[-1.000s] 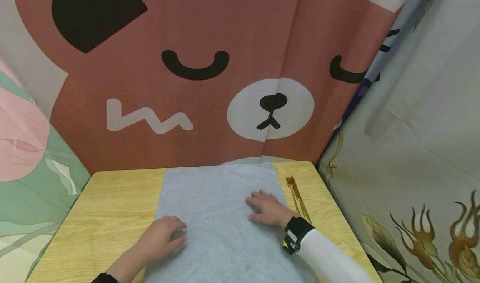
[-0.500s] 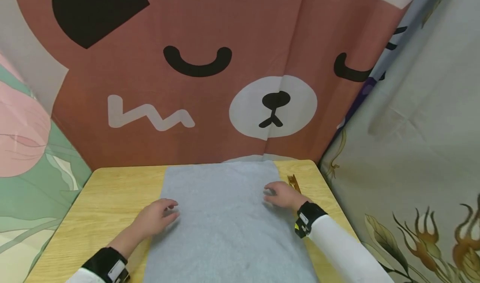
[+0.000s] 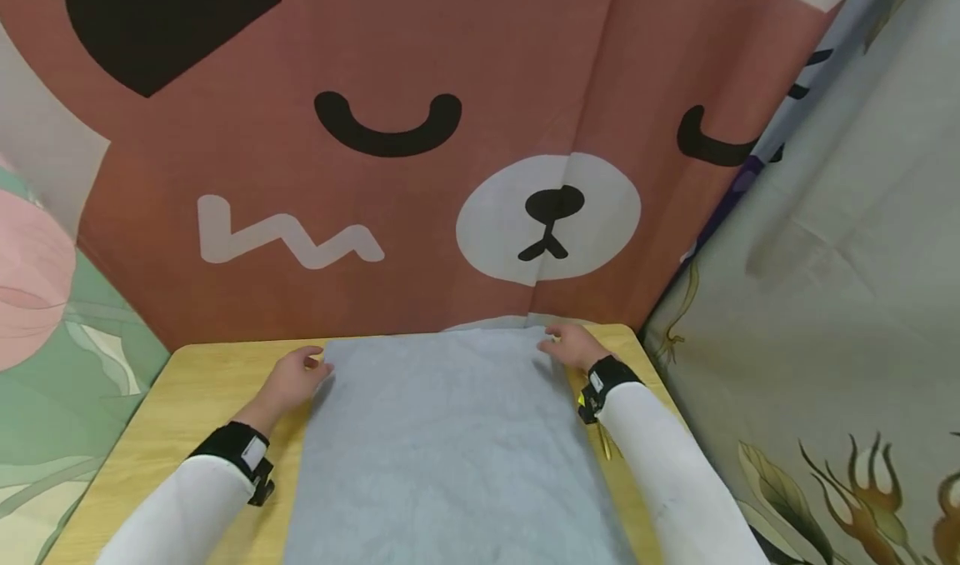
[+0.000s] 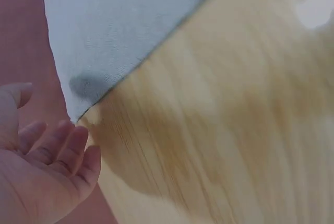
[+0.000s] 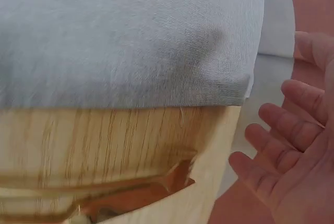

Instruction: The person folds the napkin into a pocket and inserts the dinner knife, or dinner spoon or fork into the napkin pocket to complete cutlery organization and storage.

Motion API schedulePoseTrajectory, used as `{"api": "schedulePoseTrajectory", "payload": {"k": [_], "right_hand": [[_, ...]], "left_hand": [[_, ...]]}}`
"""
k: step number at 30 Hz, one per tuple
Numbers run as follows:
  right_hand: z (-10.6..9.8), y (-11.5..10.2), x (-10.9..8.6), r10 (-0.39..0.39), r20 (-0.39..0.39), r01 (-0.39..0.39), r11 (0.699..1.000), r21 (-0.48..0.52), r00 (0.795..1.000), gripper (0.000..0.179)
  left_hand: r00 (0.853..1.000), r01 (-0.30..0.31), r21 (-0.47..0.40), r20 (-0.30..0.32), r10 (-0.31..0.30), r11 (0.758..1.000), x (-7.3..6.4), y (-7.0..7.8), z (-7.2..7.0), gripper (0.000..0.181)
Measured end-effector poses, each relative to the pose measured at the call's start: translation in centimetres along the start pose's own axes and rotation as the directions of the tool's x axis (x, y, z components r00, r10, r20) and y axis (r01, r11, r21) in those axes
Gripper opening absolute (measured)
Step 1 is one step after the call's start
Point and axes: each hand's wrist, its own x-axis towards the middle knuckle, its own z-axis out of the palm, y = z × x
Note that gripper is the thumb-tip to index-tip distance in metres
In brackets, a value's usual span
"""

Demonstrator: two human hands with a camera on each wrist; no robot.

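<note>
A pale blue-grey cloth [image 3: 450, 448] lies spread over the wooden table, running to its far edge. My left hand [image 3: 295, 379] is at the cloth's far left corner; in the left wrist view its loosely bent fingers [image 4: 75, 148] are right by the corner tip, holding nothing. At the far right corner is my right hand [image 3: 576, 348]. The right wrist view shows its fingers [image 5: 276, 119] spread and relaxed, a small gap from the cloth edge. Gold cutlery [image 5: 141, 195], a fork and knife, lies beside the cloth on the right, mostly hidden by my right forearm in the head view.
Bare wooden table [image 3: 217, 382] shows on both sides of the cloth. Behind the table hangs a brown curtain [image 3: 420, 282] with a bear face. A pale floral curtain [image 3: 825, 298] hangs along the right, a green and pink one [image 3: 97, 415] along the left.
Both hands have moved forward over the cloth to its far corners, the left also slightly left and the right slightly right. The cloth lies about where it was.
</note>
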Motion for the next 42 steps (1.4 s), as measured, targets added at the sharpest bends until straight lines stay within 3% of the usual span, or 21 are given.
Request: {"api": "schedulePoseTrajectory", "payload": {"k": [3, 6, 8, 13, 15, 17, 20, 22, 24, 28, 31, 36, 39, 42], "right_hand": [[0.3, 0.1, 0.4, 0.042, -0.008, -0.042, 0.999, 0.031, 0.999, 0.059], [0.7, 0.3, 0.8, 0.090, 0.016, -0.091, 0.993, 0.070, 0.996, 0.063], [1.0, 0.4, 1.1, 0.126, 0.048, -0.131, 0.984, 0.121, 0.991, 0.066], [1.6, 0.4, 1.7, 0.187, 0.054, -0.195, 0.940, 0.279, 0.981, 0.066], [1.9, 0.3, 2.0, 0.217, 0.034, -0.215, 0.906, 0.365, 0.976, 0.063], [2.2, 0.0, 2.3, 0.257, 0.019, -0.238, 0.859, 0.454, 0.966, 0.061], [2.7, -0.5, 2.7, 0.309, 0.004, -0.262, 0.801, 0.537, 0.951, 0.059], [3.0, -0.8, 2.9, 0.331, -0.012, -0.270, 0.791, 0.550, 0.944, 0.057], [3.2, -1.0, 3.0, 0.337, -0.034, -0.269, 0.805, 0.529, 0.941, 0.054], [3.6, -0.9, 3.4, 0.325, -0.103, -0.252, 0.867, 0.430, 0.940, 0.042], [3.6, -0.8, 3.4, 0.316, -0.152, -0.237, 0.890, 0.391, 0.936, 0.033], [3.3, -1.5, 3.1, 0.337, -0.201, -0.222, 0.869, 0.443, 0.920, 0.023], [3.0, -1.8, 3.0, 0.327, -0.225, -0.188, 0.857, 0.479, 0.918, 0.020], [2.8, -2.0, 3.1, 0.310, -0.225, -0.162, 0.849, 0.504, 0.924, 0.020]], "left_hand": [[0.996, 0.094, -0.099, 0.010, -0.094, 0.991, 0.7, 0.3, 0.1, 0.069], [0.986, 0.169, -0.209, 0.038, -0.165, 0.963, 1.4, 0.5, 0.2, 0.071], [0.975, 0.224, -0.294, 0.070, -0.212, 0.929, 1.9, 0.6, 0.3, 0.071], [0.948, 0.317, -0.486, 0.144, -0.284, 0.814, 2.8, 0.9, 0.4, 0.070], [0.943, 0.333, -0.525, 0.160, -0.293, 0.783, 2.9, 1.1, 0.4, 0.072], [0.936, 0.350, -0.537, 0.174, -0.306, 0.767, 2.9, 1.2, 0.5, 0.064], [0.926, 0.378, -0.514, 0.196, -0.323, 0.770, 2.8, 1.3, 0.8, 0.031], [0.922, 0.388, -0.502, 0.198, -0.334, 0.773, 2.8, 1.4, 0.9, 0.028], [0.923, 0.384, -0.491, 0.190, -0.334, 0.782, 2.8, 1.6, 1.1, 0.029], [0.928, 0.373, -0.478, 0.176, -0.330, 0.795, 2.9, 1.8, 1.2, 0.019], [0.928, 0.371, -0.462, 0.156, -0.338, 0.805, 3.0, 2.1, 1.3, 0.024], [0.934, 0.326, -0.471, 0.025, -0.357, 0.819, 3.2, 2.5, 1.3, 0.034], [0.940, 0.272, -0.469, -0.057, -0.337, 0.840, 3.2, 2.6, 1.3, 0.037], [0.948, 0.234, -0.465, -0.086, -0.307, 0.854, 3.1, 2.7, 1.3, 0.045]]}}
